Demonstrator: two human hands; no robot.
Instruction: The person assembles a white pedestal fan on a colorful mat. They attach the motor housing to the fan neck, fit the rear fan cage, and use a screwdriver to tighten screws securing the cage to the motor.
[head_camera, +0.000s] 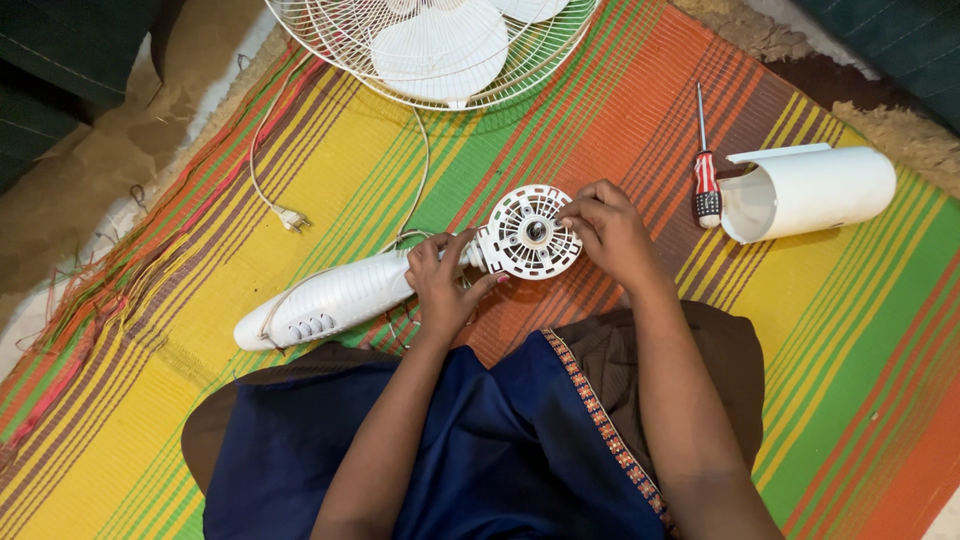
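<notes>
The left hand (442, 285) grips the white plastic fan body (335, 298) at its neck while the right hand (607, 232) pinches the round white slotted motor housing (530, 234) beside a red-handled screwdriver (706, 180).

We see the scene evenly and brightly lit from above, sharp across the striped mat (620, 110), with soft short shadows beside the screwdriver (706, 170) and white cover (810, 190), mild glare on the white plastic, and dimmer, darker corners at the frame's edges.
</notes>
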